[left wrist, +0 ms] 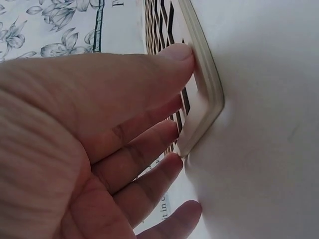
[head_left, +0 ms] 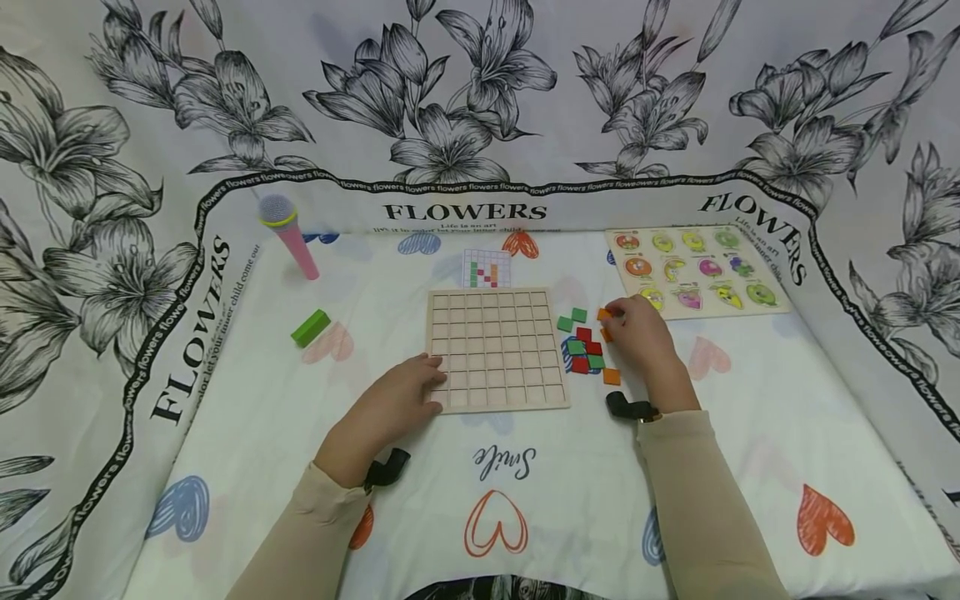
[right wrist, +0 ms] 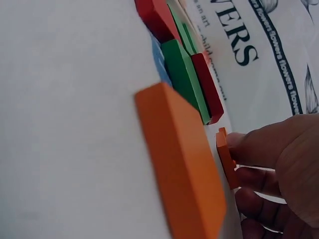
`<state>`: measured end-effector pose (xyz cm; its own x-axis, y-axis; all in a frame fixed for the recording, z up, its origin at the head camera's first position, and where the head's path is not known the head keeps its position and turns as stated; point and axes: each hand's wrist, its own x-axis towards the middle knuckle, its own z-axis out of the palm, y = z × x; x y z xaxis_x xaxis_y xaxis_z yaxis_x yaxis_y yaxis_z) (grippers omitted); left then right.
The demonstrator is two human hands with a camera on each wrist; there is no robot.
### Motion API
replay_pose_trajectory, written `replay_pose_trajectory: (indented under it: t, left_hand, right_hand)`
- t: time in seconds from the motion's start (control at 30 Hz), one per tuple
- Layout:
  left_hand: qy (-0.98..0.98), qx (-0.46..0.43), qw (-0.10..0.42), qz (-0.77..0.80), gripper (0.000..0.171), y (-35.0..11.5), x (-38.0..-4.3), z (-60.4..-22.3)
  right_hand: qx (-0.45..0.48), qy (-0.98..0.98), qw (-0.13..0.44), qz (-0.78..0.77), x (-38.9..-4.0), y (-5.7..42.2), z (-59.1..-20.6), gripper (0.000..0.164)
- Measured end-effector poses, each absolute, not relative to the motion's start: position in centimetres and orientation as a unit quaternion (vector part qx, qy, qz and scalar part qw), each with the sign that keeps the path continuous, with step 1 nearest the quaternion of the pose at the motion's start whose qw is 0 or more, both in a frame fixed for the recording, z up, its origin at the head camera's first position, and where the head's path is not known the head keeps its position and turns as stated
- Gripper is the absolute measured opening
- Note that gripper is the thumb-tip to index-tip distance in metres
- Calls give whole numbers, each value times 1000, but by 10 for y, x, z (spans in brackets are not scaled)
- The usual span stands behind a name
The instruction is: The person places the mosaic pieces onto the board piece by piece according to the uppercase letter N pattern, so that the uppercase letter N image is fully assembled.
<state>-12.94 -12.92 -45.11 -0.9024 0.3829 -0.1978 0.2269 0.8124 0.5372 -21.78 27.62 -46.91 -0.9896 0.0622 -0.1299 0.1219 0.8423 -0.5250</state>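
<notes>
In the head view a wooden grid board lies mid-table. My left hand rests at its near left edge, fingers loosely extended, and in the left wrist view the thumb lies over the board's corner. To the right of the board my right hand is lowered over small orange tiles, its fingertips pinching an orange tile. A second orange tile lies under that hand, partly hidden. Green tiles, red tiles and another orange tile are grouped beside the board.
A small pattern card with coloured squares sits behind the board. At the back right is a fruit picture board. A pink toy microphone and a green block are on the left.
</notes>
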Motion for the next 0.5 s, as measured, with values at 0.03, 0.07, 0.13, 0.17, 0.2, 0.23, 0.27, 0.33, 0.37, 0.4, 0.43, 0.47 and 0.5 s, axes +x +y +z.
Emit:
replay_pose_trajectory:
  t: [0.03,0.07,0.13,0.17,0.2,0.23,0.27,0.33,0.37,0.4,0.43,0.47,0.5]
  left_hand:
    - [940,161,150,260,46,-129,-129,-451]
    - [940,159,151,260,46,-129,-129,-451]
    - [941,157,152,260,46,-129,-128,-451]
    - [941,156,153,259,47,-129,-128,-451]
    - [941,154,154,258,47,-129,-128,-451]
    - [942,153,155,257,47,-129,-128,-451]
    - [942,154,155,256,47,-129,-128,-450]
    - [941,155,157,254,47,-129,-128,-450]
    - [941,157,157,253,47,-129,-127,-450]
    - [941,158,157,254,47,-129,-128,-450]
    - [941,159,156,254,47,-129,-128,-449]
    - [941,160,156,255,47,-129,-128,-449]
    - [940,160,155,256,47,-129,-127,-448]
  right_hand:
    - [52,956,56,-285,-217,276,-469,39]
    - [57,953,59,-292,-217,276,-469,38]
    - [65,947,66,-308,-218,278,-469,35]
    - [68,944,66,-317,-218,278,-469,33]
    - [70,941,66,-326,-218,278,-469,30]
    - [71,938,63,-332,-217,278,-469,28]
    - [69,938,55,-335,-217,277,-468,26]
    - [66,937,35,-341,-216,271,-463,22]
    - [62,937,23,-344,-216,267,-460,21]
    - [58,935,14,-349,-215,261,-456,20]
    - [52,934,7,-353,-216,254,-451,19]
    - [41,933,2,-358,-217,246,-447,19]
    - [30,931,1,-364,-217,237,-444,18]
